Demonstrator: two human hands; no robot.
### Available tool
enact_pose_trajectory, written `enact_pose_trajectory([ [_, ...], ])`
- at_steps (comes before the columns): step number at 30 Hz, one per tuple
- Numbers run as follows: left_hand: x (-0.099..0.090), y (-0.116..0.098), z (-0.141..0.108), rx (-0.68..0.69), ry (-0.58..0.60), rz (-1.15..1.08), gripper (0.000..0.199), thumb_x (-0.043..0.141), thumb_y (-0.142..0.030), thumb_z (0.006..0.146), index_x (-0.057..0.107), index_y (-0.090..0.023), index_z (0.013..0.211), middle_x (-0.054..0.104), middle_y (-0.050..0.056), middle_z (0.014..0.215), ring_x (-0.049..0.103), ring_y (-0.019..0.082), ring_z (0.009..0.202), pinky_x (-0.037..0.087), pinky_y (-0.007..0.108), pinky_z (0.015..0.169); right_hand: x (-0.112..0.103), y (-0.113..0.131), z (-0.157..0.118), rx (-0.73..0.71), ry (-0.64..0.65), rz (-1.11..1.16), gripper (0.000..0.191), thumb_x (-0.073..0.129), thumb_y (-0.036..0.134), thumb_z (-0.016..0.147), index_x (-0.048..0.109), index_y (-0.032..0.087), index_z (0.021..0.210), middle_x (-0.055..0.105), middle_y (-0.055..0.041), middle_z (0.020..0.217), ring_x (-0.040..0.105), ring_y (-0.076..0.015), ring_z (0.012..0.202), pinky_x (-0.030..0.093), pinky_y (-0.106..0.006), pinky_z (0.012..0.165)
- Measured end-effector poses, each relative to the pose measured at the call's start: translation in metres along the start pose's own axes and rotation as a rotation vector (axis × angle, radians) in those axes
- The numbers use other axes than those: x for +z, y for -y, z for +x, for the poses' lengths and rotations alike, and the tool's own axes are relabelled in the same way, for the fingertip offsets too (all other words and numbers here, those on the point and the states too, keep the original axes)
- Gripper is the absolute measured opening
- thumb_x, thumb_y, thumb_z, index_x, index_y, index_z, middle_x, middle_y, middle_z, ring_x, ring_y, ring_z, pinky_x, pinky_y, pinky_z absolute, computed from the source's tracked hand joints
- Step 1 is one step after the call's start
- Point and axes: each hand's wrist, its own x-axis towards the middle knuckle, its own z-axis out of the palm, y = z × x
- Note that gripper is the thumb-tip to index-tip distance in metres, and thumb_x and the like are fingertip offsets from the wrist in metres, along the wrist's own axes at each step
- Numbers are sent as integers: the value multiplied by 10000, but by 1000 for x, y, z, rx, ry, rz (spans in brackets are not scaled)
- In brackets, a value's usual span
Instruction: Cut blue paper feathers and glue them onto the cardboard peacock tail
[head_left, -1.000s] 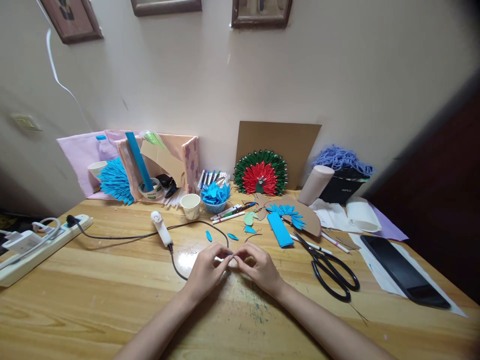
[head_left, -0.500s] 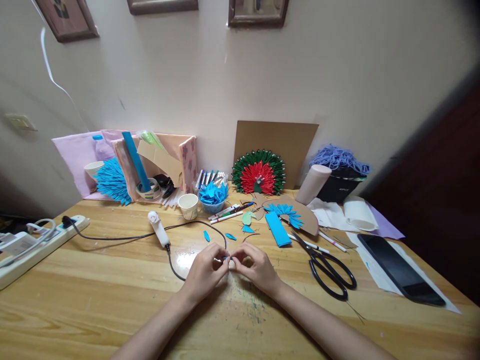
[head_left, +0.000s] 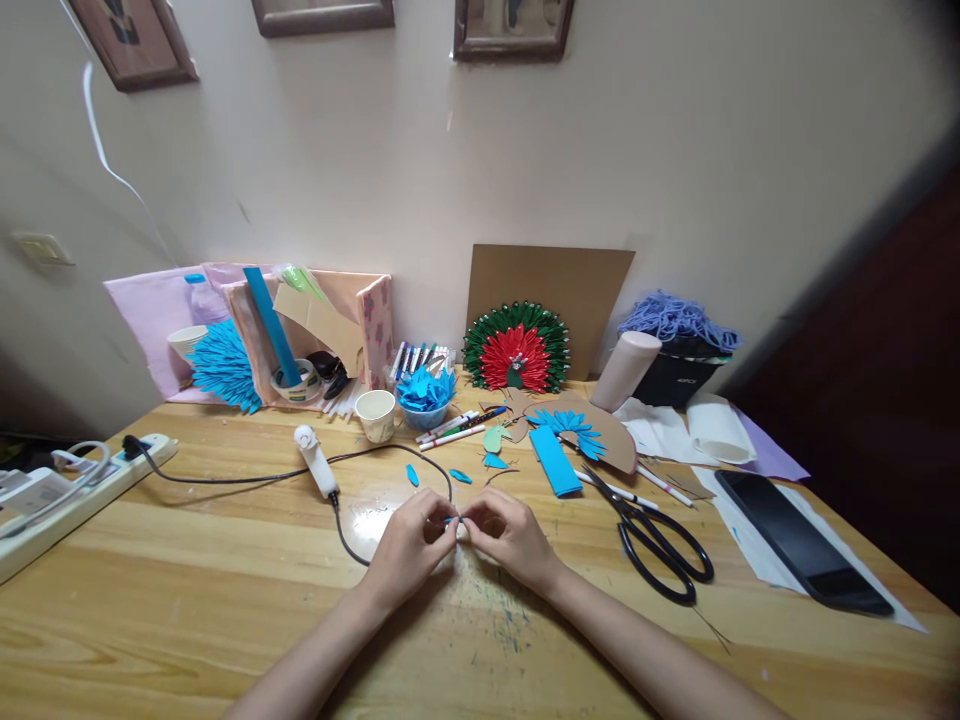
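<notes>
My left hand [head_left: 411, 545] and my right hand [head_left: 517, 545] meet fingertip to fingertip over the table, thumbs and forefingers pinched. Between them shows a sliver of a small blue paper piece [head_left: 451, 519], mostly hidden by the fingers. Just beyond the hands lie two loose blue paper petals [head_left: 460, 476]. A folded blue paper strip [head_left: 555, 462] rests further right, beside a curved cardboard piece [head_left: 619, 443] that carries a fan of blue petals [head_left: 571, 428]. More blue paper pieces fill a small bowl [head_left: 426, 388].
Black-handled scissors [head_left: 660, 540] lie right of my hands, near a phone [head_left: 802, 540]. To the left are a white corded tool [head_left: 318, 462], a paper cup [head_left: 375, 416] and a power strip [head_left: 90, 490]. A red-and-green paper peacock [head_left: 516, 350] stands at the back.
The view has tilted very slightly. Both hands keep their pinch at the same place, with a bit more blue showing between the fingertips.
</notes>
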Motion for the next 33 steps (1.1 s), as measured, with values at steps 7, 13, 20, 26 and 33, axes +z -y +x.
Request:
enact_pose_trajectory([
  [7, 3, 4, 0, 0, 1, 58, 58, 502, -218, 761, 534, -175, 740, 529, 8, 705, 482, 122, 639, 380, 217, 580, 2, -1, 0, 37, 27, -23, 38, 560, 152, 753, 554, 186, 735, 572, -2, 698, 523, -122, 644, 402, -224, 574],
  [13, 4, 1, 0, 23, -14, 90, 52, 519, -213, 742, 535, -170, 717, 523, 4, 680, 468, 120, 624, 365, 216, 569, 2, -3, -2, 86, 38, -7, 47, 565, 148, 733, 537, 186, 733, 554, 4, 690, 517, -122, 630, 403, -224, 572],
  [20, 4, 3, 1, 9, -9, 48, 67, 517, -228, 752, 535, -170, 726, 524, 4, 685, 468, 118, 621, 365, 210, 560, 1, -1, 0, 102, 46, 27, 31, 561, 151, 736, 546, 177, 726, 541, 11, 665, 506, -108, 587, 393, -212, 544],
  [26, 4, 6, 1, -8, -10, -1, 94, 505, -242, 772, 555, -168, 745, 542, 15, 701, 490, 120, 634, 384, 207, 570, 0, -4, 0, 110, 41, 53, 20, 555, 161, 751, 563, 176, 740, 540, 8, 664, 504, -107, 580, 395, -208, 534],
  [33, 3, 6, 1, -17, 4, -41, 139, 502, -267, 784, 592, -164, 760, 570, 23, 712, 513, 119, 630, 397, 210, 579, 1, -7, 0, 83, 12, 0, 42, 565, 142, 739, 573, 180, 724, 556, 9, 664, 507, -107, 589, 398, -209, 535],
])
